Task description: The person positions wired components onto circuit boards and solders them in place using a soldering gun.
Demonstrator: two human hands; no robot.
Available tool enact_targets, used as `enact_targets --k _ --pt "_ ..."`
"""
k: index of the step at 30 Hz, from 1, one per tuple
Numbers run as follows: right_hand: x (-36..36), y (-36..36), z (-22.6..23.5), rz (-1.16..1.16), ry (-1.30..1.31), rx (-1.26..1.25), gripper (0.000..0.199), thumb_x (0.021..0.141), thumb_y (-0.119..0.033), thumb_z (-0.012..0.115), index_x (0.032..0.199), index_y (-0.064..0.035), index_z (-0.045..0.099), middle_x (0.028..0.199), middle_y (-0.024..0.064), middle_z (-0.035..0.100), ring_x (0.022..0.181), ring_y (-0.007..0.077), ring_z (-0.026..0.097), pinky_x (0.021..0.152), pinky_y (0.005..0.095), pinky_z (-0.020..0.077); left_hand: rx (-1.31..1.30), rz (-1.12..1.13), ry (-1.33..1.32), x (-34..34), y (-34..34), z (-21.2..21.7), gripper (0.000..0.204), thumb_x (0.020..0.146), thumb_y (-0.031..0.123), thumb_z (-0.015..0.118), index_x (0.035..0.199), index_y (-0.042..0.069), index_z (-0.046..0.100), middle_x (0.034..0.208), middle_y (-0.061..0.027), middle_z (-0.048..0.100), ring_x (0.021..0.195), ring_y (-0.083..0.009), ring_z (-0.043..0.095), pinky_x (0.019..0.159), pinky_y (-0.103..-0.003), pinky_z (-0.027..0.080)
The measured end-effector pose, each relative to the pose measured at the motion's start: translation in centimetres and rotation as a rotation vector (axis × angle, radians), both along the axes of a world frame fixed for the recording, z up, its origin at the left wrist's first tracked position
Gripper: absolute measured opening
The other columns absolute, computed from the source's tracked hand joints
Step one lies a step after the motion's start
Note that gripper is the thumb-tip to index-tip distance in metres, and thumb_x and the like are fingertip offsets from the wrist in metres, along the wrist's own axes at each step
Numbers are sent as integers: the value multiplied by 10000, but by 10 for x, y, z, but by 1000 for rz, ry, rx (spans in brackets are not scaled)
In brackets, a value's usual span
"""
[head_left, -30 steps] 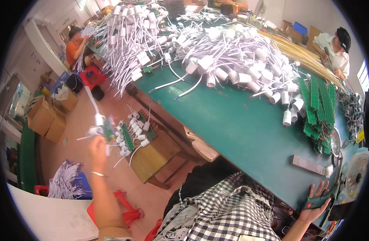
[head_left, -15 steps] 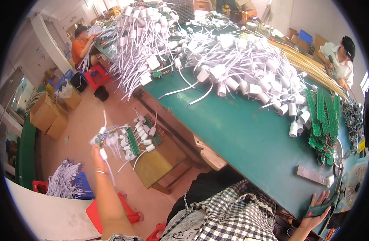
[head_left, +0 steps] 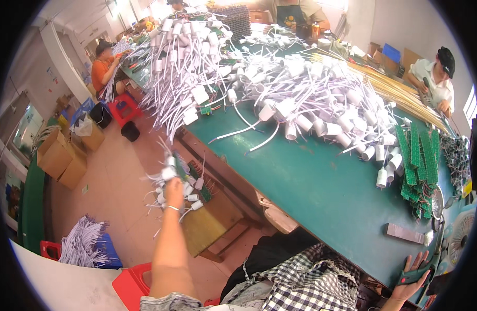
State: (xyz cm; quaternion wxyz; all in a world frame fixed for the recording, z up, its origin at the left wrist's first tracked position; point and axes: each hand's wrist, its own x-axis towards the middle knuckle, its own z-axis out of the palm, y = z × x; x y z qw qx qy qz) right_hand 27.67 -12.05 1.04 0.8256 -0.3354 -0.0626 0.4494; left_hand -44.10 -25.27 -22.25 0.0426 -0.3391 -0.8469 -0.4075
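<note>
Green and long, the tabletop (head_left: 321, 192) runs through a busy workshop, heaped at its far end with a pile of white sockets on white leads (head_left: 280, 93), while other people sit working further off. Out over the tiled floor, the left hand (head_left: 172, 189) is raised with its grip closed on a bunch of green circuit strips trailing white wired sockets (head_left: 178, 179). That bunch looks light and floppy: the wires hang loose and would tangle or snag, the thin boards seem stiff but easy to snap, so holding it at the gathered middle, as now, seems soundest. Low at the tabletop's near corner, the right hand (head_left: 412, 277) lies with fingers spread on a small green flat piece (head_left: 410, 274), resting on it rather than clasping.
</note>
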Motion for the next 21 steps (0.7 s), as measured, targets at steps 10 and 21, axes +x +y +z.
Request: enact_targets --k 10,21 --pt "-4 4 1 -8 -78 -33 455 1040 -330 347 1387 -43 412 1531 102 315 1405 260 304 1153 459 273 -466 244 -104 93 32 -34 182 831 234 581 908 100 676 1113 -165 603 1076 -351 545 915 -497 431" --pt "87 -4 -58 467 -208 288 608 914 -355 592 1461 -193 381 1468 129 419 1333 348 399 1147 572 226 630 -768 598 314 133 200 201 749 136 667 941 184 704 1012 -19 633 969 -233 569 842 -397 444"
